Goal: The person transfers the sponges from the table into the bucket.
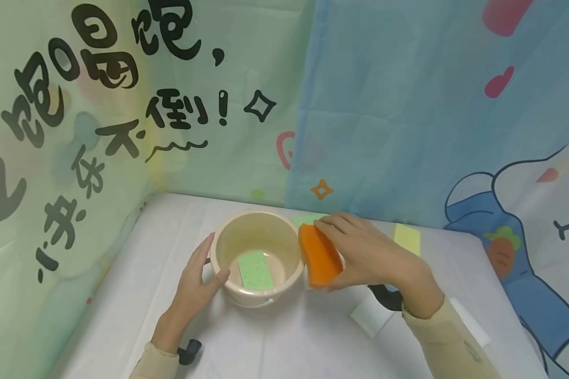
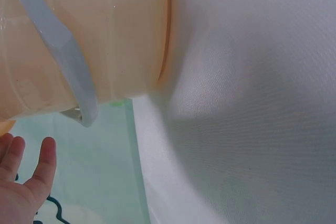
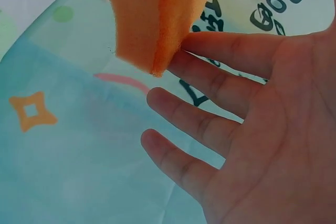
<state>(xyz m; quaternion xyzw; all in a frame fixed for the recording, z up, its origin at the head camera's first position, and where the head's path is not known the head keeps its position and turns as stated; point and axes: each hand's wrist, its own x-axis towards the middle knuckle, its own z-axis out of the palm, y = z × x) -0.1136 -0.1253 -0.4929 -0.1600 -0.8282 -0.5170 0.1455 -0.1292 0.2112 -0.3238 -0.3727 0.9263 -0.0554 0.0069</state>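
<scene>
A cream bucket [image 1: 257,300] with a pale grey handle [image 2: 71,51] stands upright on the white-covered table. Inside, a speckled light green sponge [image 1: 255,271] lies on the bottom. My left hand [image 1: 194,287] holds the bucket's left side, thumb at the rim and fingers along the outside; two fingers stand off the wall in the left wrist view. Just right of the rim, my right hand [image 1: 365,252] pinches an orange sponge [image 1: 319,257] by its ends between thumb and fingertips. The right wrist view shows that orange sponge [image 3: 142,19] upright, with the lower fingers spread away from it.
A green piece [image 1: 308,218] lies behind the bucket, partly hidden. Beyond the right forearm is a yellow piece [image 1: 406,239]. White pieces lie near the right wrist, one a square [image 1: 372,314], one a strip [image 1: 469,322]. Printed cloth [image 1: 384,131] hangs along the table's back and left.
</scene>
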